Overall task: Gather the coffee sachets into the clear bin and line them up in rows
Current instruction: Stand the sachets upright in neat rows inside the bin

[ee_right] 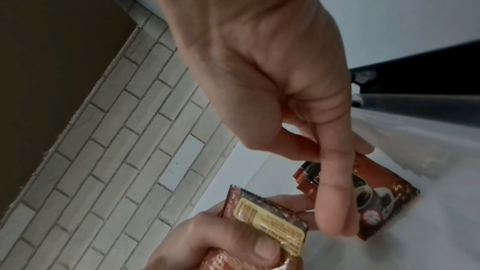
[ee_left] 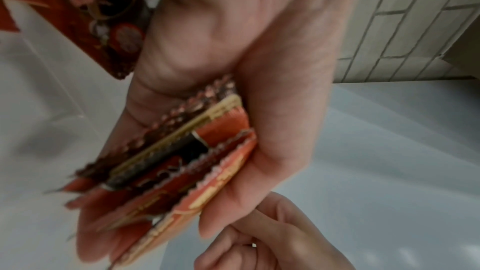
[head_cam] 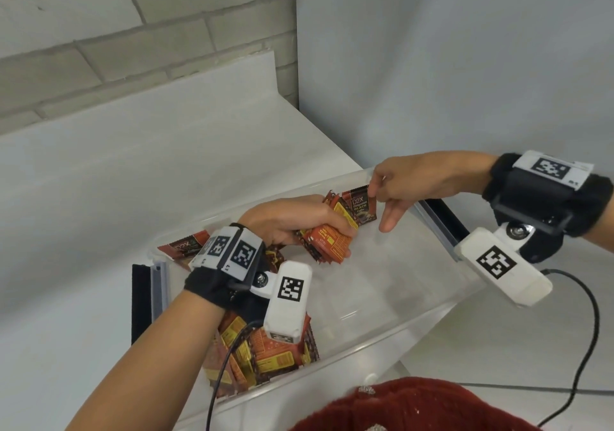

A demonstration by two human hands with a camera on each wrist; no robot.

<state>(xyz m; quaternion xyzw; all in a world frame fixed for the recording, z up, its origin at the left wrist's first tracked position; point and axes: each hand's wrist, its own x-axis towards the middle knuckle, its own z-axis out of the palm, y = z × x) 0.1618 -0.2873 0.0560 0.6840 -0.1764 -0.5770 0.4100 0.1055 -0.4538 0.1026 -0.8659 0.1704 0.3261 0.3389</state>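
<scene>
My left hand (head_cam: 299, 227) grips a fanned stack of red and orange coffee sachets (head_cam: 329, 241) over the far half of the clear bin (head_cam: 415, 304). In the left wrist view the stack (ee_left: 182, 163) sits between thumb and curled fingers. My right hand (head_cam: 395, 191) pinches one brown sachet (head_cam: 360, 208) by its top corner, upright beside the stack near the bin's far wall. The right wrist view shows that sachet (ee_right: 389, 194) under my fingers. A loose pile of sachets (head_cam: 265, 357) lies in the bin's near left corner, partly hidden by my left wrist. One more sachet (head_cam: 182, 247) lies at the bin's left end.
The bin sits on a white counter (head_cam: 133, 181) against a brick wall (head_cam: 116, 48) and a plain white wall to the right. Black clip handles (head_cam: 139, 301) stick out at both ends of the bin. A black cable (head_cam: 584, 347) trails from my right wrist. Red fabric (head_cam: 408, 407) is at the bottom.
</scene>
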